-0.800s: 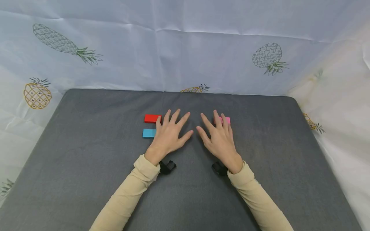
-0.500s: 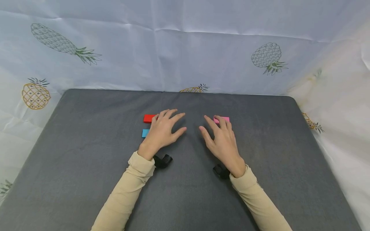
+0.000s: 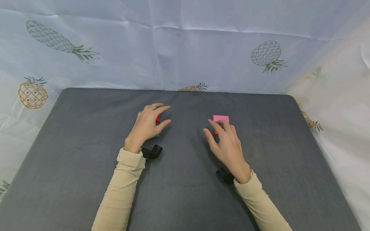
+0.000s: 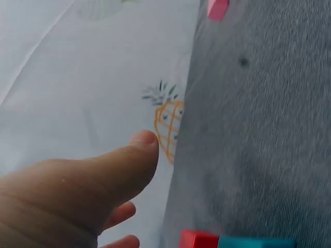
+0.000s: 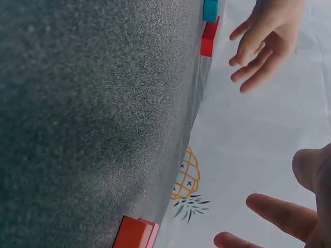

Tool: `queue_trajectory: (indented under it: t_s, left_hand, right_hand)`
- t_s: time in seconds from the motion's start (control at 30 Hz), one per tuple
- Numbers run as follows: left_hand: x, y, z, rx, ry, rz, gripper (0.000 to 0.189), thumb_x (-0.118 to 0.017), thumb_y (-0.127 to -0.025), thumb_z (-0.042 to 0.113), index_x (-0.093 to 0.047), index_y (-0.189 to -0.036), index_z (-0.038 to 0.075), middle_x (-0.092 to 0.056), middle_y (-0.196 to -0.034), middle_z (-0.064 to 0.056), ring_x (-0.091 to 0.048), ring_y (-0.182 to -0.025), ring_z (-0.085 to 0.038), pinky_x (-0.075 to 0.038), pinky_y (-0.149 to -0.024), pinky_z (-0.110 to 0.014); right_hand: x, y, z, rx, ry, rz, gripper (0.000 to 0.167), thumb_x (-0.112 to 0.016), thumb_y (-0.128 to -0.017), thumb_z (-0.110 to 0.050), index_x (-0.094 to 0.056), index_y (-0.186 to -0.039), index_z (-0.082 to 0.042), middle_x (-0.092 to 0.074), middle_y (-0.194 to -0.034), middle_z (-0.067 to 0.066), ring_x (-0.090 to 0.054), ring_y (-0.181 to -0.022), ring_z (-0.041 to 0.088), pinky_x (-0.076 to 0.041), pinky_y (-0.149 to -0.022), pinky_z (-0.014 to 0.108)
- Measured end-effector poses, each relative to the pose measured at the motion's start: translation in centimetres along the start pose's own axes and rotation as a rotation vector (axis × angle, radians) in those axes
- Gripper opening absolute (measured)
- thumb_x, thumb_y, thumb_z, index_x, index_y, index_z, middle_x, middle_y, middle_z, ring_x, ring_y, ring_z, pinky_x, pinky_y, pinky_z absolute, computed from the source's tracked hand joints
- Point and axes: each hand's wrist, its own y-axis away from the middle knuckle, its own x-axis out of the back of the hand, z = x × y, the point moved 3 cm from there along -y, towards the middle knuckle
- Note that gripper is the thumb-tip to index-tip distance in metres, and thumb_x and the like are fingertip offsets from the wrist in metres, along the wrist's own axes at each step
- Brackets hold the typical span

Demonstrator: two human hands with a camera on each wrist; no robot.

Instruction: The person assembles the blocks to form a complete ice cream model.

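My left hand (image 3: pixel 144 125), fingers spread and loosely bent, hovers over the red block (image 3: pixel 157 119) and the blue block (image 3: pixel 157 135), hiding most of both. In the right wrist view this hand shows above the tabletop, apart from the red block (image 5: pixel 209 39) and the blue block (image 5: pixel 210 10). My right hand (image 3: pixel 229 146) hangs over an orange block (image 3: pixel 216 132), thumb and index finger apart, holding nothing. Just beyond its fingertips lies a pink block (image 3: pixel 221 118). The orange block (image 5: pixel 130 235) and pink block (image 5: pixel 153 233) appear side by side in the right wrist view.
A dark grey cloth covers the table (image 3: pixel 185 199), whose rounded far edge meets a white curtain (image 3: pixel 202 48) printed with pineapples. Black wrist cameras (image 3: pixel 153 152) hang beneath both wrists. More curtain rises along the left and right sides.
My left hand has moved left, now covering most of the red and blue blocks. My right hand has drawn back slightly toward me and right, uncovering the pink block and part of the orange one.
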Motion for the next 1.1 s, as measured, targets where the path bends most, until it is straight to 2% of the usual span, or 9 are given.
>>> queue_trajectory:
  t_s: [0.2,0.33,0.47,0.57,0.77,1.0,1.1]
  left_hand:
    - [0.4,0.1,-1.3,0.011,0.013,-0.031,0.052,-0.070,-0.098,0.030,-0.058,-0.146,0.013,-0.050,-0.153,-0.017,-0.047,-0.138,-0.043,-0.039,-0.107,-0.069]
    - [0.4,0.1,-2.1,0.024,-0.005,-0.050,0.051,-0.069,-0.099,0.029,-0.058,-0.145,0.012,-0.049,-0.154,-0.019,-0.045,-0.139,-0.044,-0.039,-0.106,-0.070]
    - [0.4,0.1,-2.7,0.037,-0.020,-0.064,0.050,-0.068,-0.099,0.027,-0.058,-0.146,0.011,-0.047,-0.154,-0.020,-0.043,-0.139,-0.046,-0.038,-0.104,-0.072]
    - [0.4,0.2,-2.9,0.050,-0.023,-0.072,0.049,-0.068,-0.100,0.027,-0.058,-0.146,0.011,-0.047,-0.154,-0.020,-0.043,-0.139,-0.046,-0.038,-0.104,-0.072]
    - [0.3,0.3,-3.3,0.068,-0.016,-0.081,0.048,-0.067,-0.100,0.024,-0.058,-0.145,0.010,-0.046,-0.154,-0.022,-0.043,-0.139,-0.047,-0.038,-0.105,-0.071]
    - [0.2,0.5,-4.0,0.082,0.017,-0.080,0.047,-0.066,-0.100,0.017,-0.057,-0.145,0.003,-0.044,-0.154,-0.027,-0.041,-0.139,-0.049,-0.037,-0.112,-0.066]
    - [0.3,0.5,-4.1,0.082,0.033,-0.080,0.048,-0.066,-0.100,0.015,-0.056,-0.145,0.000,-0.044,-0.153,-0.029,-0.041,-0.139,-0.050,-0.038,-0.114,-0.062]
  right_hand:
    - [0.4,0.7,0.4,0.006,-0.006,0.025,0.044,-0.075,-0.094,-0.031,-0.070,-0.131,-0.008,-0.066,-0.119,0.017,-0.058,-0.092,0.032,-0.049,-0.067,0.043]
    - [0.8,1.3,1.0,-0.011,-0.012,0.025,0.043,-0.079,-0.091,-0.028,-0.072,-0.127,-0.005,-0.068,-0.114,0.018,-0.062,-0.092,0.033,-0.053,-0.072,0.047]
    - [1.1,1.8,1.6,-0.046,-0.033,0.010,0.044,-0.082,-0.088,-0.023,-0.072,-0.125,-0.001,-0.068,-0.108,0.020,-0.061,-0.084,0.032,-0.052,-0.067,0.043]
    - [1.4,1.9,2.0,-0.076,-0.049,-0.011,0.045,-0.083,-0.087,-0.019,-0.071,-0.126,0.000,-0.066,-0.101,0.021,-0.059,-0.077,0.030,-0.044,-0.060,0.036]
    - [1.8,1.9,2.7,-0.109,-0.055,-0.048,0.047,-0.084,-0.086,-0.017,-0.071,-0.126,0.003,-0.068,-0.099,0.023,-0.068,-0.085,0.035,-0.047,-0.062,0.035]
    - [2.3,1.9,3.4,-0.174,-0.004,-0.157,0.044,-0.086,-0.083,-0.019,-0.074,-0.117,0.006,-0.065,-0.081,0.018,-0.057,-0.071,0.026,-0.039,-0.058,0.030]
    - [2.6,2.0,3.8,-0.219,-0.003,-0.204,0.040,-0.086,-0.083,-0.018,-0.075,-0.112,0.007,-0.067,-0.084,0.019,-0.061,-0.073,0.026,-0.044,-0.060,0.031]
